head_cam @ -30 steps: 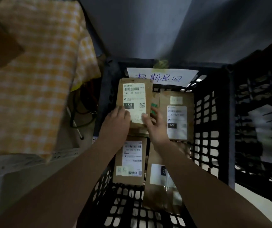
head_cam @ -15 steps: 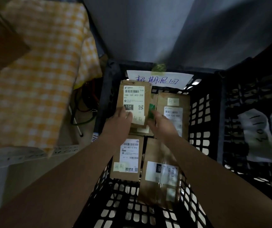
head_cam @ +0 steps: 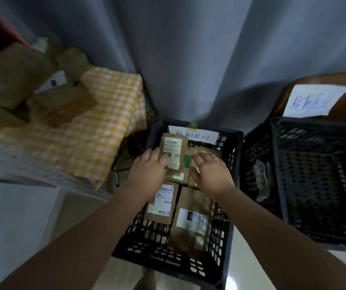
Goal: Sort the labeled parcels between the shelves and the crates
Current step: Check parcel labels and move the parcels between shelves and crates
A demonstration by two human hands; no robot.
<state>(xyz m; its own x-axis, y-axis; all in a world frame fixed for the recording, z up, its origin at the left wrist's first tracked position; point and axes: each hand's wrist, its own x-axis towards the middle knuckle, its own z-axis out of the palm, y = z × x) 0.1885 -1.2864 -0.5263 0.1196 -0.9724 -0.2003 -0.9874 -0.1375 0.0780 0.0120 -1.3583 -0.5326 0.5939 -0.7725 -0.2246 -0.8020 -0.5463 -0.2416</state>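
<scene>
Centre: black slatted crate [head_cam: 238, 147], white handwritten label [head_cam: 193, 136] on far rim. Inside: four brown parcels lying flat, two rows of two, printed sides up.

- Far left parcel [head_cam: 173, 146]: on top of another parcel, against far wall just below label. Green patch [head_cam: 186, 161] just right of it.
- Far right parcel [head_cam: 206, 151]: mostly hidden under right hand.
- Near left parcel [head_cam: 163, 204]: white shipping sticker with barcode.
- Near right parcel [head_cam: 193, 222]: sticker marked 220, touching near left parcel.

Left hand [head_cam: 147, 173]: inside crate, palm down, fingers straight and close together, tips resting on near edge of far left parcel. No grip.

Right hand [head_cam: 211, 174]: palm down over far right parcel, fingers spread and relaxed. Contact with parcel not determinable.

Right: second crate [head_cam: 314, 185], black, lattice floor visible, near first crate. White handwritten sheet [head_cam: 314, 100] behind it.

Left: yellow checked cloth [head_cam: 96, 132] carrying brown boxes [head_cam: 32, 86], blurred.

Rear: grey curtain [head_cam: 188, 59].
</scene>
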